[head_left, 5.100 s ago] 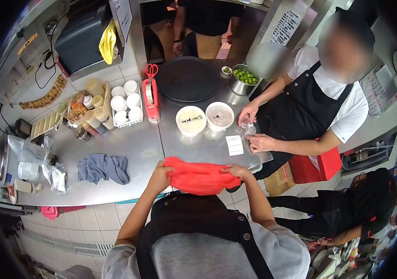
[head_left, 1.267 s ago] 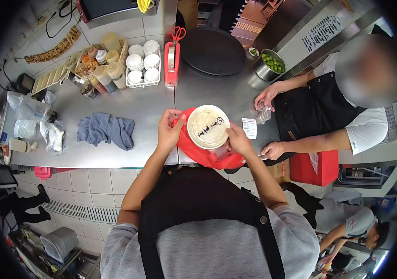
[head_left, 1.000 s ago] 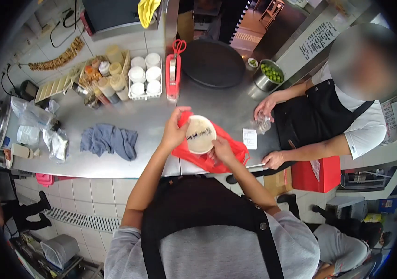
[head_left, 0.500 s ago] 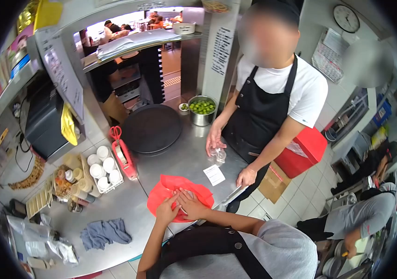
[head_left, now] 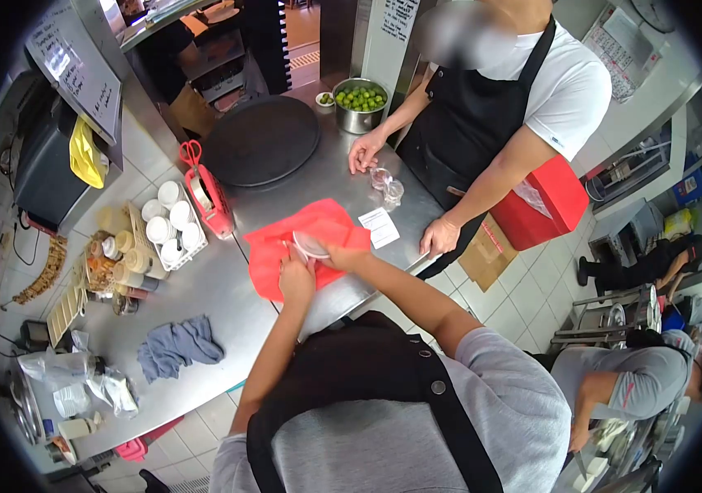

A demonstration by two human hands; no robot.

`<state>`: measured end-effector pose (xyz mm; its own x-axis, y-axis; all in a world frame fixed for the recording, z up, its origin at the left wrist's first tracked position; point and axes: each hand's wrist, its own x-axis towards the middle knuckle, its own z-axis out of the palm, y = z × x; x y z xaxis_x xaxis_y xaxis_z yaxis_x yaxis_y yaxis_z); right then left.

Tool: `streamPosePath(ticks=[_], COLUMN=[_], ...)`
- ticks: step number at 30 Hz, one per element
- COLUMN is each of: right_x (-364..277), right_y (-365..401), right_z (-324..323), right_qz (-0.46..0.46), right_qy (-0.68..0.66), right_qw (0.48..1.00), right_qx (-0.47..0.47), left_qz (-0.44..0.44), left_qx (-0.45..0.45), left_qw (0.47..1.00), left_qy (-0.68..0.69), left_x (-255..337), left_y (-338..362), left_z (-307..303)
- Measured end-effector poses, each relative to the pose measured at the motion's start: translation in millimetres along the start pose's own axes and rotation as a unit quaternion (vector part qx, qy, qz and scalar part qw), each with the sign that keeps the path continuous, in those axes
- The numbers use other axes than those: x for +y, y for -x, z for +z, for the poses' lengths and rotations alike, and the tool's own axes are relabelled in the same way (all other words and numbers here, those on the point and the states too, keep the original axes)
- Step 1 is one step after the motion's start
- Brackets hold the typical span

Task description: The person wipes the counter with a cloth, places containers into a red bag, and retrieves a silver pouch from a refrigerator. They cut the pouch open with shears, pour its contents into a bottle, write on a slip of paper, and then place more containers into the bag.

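A red plastic bag (head_left: 264,267) lies spread on the steel counter in front of me. Over it, my left hand (head_left: 296,275) and my right hand (head_left: 342,256) come together around a small clear round plastic container (head_left: 310,246), tilted on its side. My right fingers are curled behind its edge and partly hidden. My left thumb and fingers close at its near left side; whether they also pinch the bag is hard to see. Right of the bag lie a white paper slip (head_left: 379,228) and small clear cups (head_left: 389,191).
A person in a black apron (head_left: 470,123) stands across the counter, one hand near the cups. Around are a black round tray (head_left: 262,141), a pot of limes (head_left: 360,122), a red tape dispenser (head_left: 210,204), white cups in a basket (head_left: 172,261) and a grey cloth (head_left: 177,348).
My hands have risen from pressing flat on the red bag and now hold a clear round container. The other person's hand has drawn back from the small cups.
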<state>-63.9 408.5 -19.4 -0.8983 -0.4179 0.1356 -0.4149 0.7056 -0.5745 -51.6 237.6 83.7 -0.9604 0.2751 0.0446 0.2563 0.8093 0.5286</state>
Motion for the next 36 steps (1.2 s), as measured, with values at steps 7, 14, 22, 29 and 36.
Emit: streamPosePath(ticks=[7, 14, 22, 29, 36], right_x=[17.4, -100.8, -118.4, -66.3, -63.1], right_y=[-15.4, 27.2, 161.9, 135.5, 76.3], right_z=[-35.5, -81.5, -19.4, -45.0, -44.3], right_qz=[0.187, 0.087, 0.08, 0.086, -0.047], right_qy=[0.004, 0.231, -0.008, 0.046, 0.033], right_qw=[0.982, 0.937, 0.968, 0.944, 0.972], right_qx=[-0.038, 0.248, 0.239, 0.317, 0.228], left_qz=[-0.019, -0.029, 0.075, -0.068, -0.088], left_qx=[-0.007, 0.006, 0.146, 0.094, 0.153], left_qw=[1.0, 0.999, 0.981, 0.987, 0.975], left_qy=[0.003, 0.033, 0.105, 0.114, 0.133], left_x=[21.4, 20.7, -34.4, -61.4, -59.4], left_y=[-46.2, -44.1, 99.7, 202.0, 232.1], left_z=[21.7, 7.1, -50.3, -29.6, -51.2])
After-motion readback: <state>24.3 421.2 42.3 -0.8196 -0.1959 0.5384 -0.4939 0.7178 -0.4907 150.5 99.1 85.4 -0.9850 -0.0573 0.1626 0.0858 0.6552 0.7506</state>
